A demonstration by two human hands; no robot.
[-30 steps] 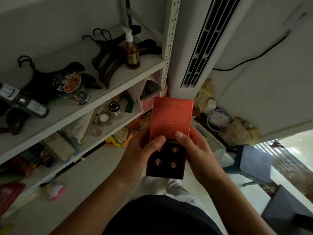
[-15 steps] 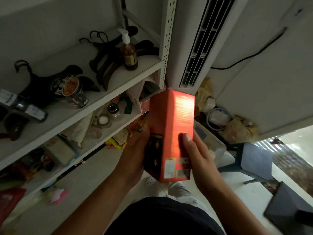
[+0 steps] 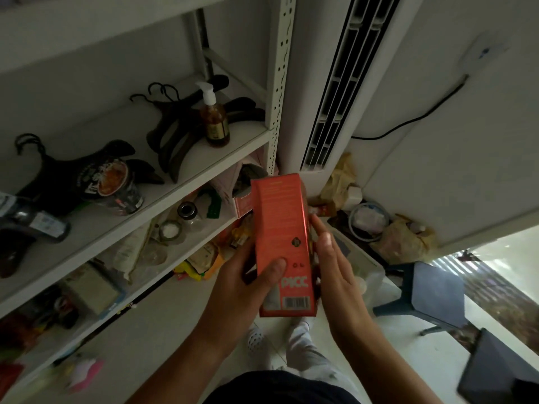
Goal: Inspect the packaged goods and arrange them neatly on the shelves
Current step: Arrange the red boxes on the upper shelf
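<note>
White metal shelving (image 3: 277,68) fills the left of the room, with a tall air conditioner (image 3: 335,83) standing just beside its corner post. In front of them, the thumb (image 3: 275,268) of the left hand (image 3: 242,278) is pressed across the lower face of a red carton (image 3: 278,223); the other fingers of that hand are curled round behind it, clamping it. The carton is held up in the air, lengthwise away from the person, barcode end nearest the body, between the two hands and level with the edge of the lower shelf. The fingers (image 3: 322,237) of the right hand (image 3: 338,275) are straight and close together, lying along the carton's right side; they are blurred, so I cannot tell how firmly they touch. Beyond the hands, a pump bottle (image 3: 214,118) stands upright on the upper shelf among dark hangers (image 3: 172,135); small jars (image 3: 186,212) sit on the shelf beneath. To the right, a blue stool (image 3: 431,293) stands on the pale floor.
</note>
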